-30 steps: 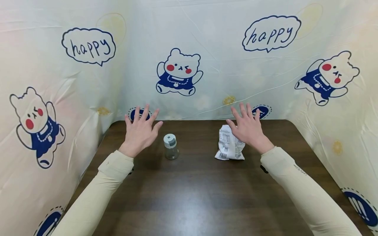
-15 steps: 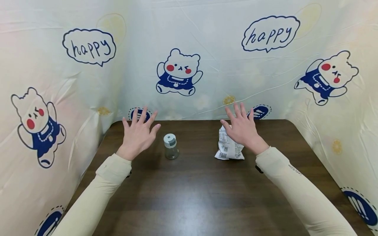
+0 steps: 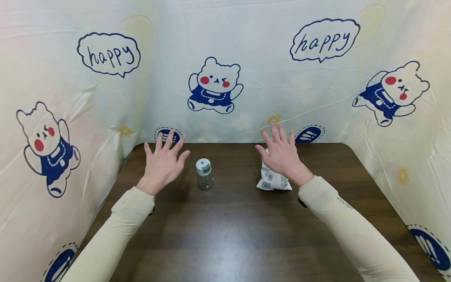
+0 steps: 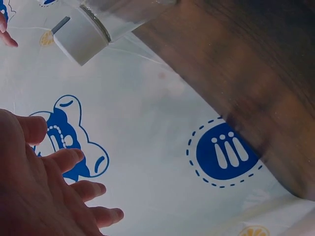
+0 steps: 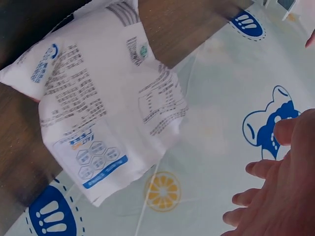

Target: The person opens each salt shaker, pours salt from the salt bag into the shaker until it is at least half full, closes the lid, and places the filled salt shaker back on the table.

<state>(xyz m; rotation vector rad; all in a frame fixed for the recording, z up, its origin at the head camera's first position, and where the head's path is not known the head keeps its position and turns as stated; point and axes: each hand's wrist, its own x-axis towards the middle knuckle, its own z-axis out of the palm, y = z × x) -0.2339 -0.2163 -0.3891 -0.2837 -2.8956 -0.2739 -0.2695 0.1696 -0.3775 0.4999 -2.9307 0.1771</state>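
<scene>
All four fingers and the thumb of the left hand are straight and spread, grasping nothing; those of the right hand are likewise extended and spread, released from everything. Just beside the left thumb, on its right, one clear cylindrical jar with a pale grey-blue round lid stands upright on the table; the left wrist view shows it apart from the fingers. One white crinkled packet, printed with dark text and a barcode, is on the table too, right of the jar and well apart from it. The right hand covers part of the packet in the head view, but the right wrist view shows a gap between them.

Two cream fabric sleeves run back from the wrists, a bit of black band showing under each cuff. Beneath everything is one dark brown wood-grain table. Around it hangs pale printed cloth bearing three white bears in blue clothes, two "happy" speech bubbles, four dark blue ovals and three small orange slices.
</scene>
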